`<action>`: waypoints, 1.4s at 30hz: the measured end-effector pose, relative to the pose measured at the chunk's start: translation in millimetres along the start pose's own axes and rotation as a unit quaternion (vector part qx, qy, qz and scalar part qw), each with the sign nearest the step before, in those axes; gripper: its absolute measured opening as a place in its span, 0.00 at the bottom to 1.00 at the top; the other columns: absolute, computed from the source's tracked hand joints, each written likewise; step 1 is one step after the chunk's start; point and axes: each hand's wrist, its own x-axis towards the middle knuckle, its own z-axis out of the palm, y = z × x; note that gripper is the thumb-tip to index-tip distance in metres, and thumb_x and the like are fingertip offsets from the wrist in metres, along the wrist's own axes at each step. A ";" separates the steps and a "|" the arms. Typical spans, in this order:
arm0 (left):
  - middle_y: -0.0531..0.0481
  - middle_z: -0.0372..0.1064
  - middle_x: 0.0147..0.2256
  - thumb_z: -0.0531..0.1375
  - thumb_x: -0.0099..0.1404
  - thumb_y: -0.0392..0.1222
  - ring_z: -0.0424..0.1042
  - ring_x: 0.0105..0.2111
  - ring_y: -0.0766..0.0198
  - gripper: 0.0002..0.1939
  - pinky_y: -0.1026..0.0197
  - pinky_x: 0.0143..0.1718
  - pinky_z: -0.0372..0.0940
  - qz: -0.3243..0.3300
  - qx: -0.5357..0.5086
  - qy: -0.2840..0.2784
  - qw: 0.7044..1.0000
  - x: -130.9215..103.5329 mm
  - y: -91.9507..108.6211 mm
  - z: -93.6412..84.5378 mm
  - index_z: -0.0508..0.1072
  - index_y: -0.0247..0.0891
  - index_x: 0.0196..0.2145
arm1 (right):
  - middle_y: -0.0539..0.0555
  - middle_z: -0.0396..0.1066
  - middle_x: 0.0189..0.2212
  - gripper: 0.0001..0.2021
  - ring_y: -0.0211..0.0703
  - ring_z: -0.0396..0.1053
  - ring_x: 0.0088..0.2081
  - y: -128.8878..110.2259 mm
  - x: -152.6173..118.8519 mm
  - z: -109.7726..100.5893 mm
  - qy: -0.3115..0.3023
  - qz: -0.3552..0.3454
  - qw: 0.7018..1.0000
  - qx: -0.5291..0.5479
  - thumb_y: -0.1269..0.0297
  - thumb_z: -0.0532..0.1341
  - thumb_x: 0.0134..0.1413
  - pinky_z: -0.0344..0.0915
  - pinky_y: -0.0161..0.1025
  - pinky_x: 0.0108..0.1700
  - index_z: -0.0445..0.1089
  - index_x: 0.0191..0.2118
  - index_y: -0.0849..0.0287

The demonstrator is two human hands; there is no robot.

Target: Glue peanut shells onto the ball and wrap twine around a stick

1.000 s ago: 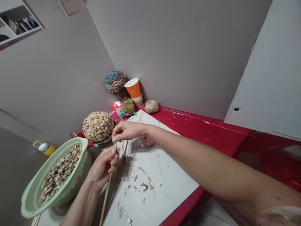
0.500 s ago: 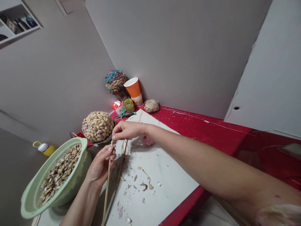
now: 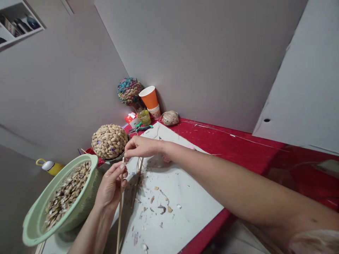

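In my left hand [image 3: 109, 185] a thin pale wooden stick [image 3: 119, 222] is gripped near its top end, which pokes up past the thumb. My right hand [image 3: 141, 146] has its fingertips pinched together right at that top end; whatever lies between them is too small to make out. Beneath the right hand, a second, darker stick [image 3: 136, 187] with thin strands about its upper part lies on the white sheet [image 3: 185, 197]. Just behind my hands sits a ball covered in peanut shells [image 3: 109, 141], with small purple spots on it.
On the left stands a green colander [image 3: 29, 225] full of nut shells. Toward the corner are a multicoloured shell ball [image 3: 129, 91], an orange paper cup [image 3: 149, 98], green-handled pliers [image 3: 144, 128] and a ball of twine [image 3: 170, 118]. Shell bits [image 3: 162, 210] litter the sheet on the red table [image 3: 227, 141].
Both hands have shifted very slightly left, the stick's top going with them. My left hand keeps its grip on the stick, and my right fingers stay pinched at its end.
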 end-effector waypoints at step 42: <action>0.56 0.62 0.21 0.72 0.48 0.43 0.55 0.20 0.75 0.12 0.74 0.17 0.49 0.089 0.098 0.024 0.991 -15.0 14.2 3.7 0.77 0.36 0.28 | 0.40 0.49 0.14 0.10 0.29 0.45 0.15 -14.2 -6.3 1.7 -0.100 0.034 0.983 0.149 0.71 0.55 0.57 0.44 0.28 0.16 0.63 0.25 0.61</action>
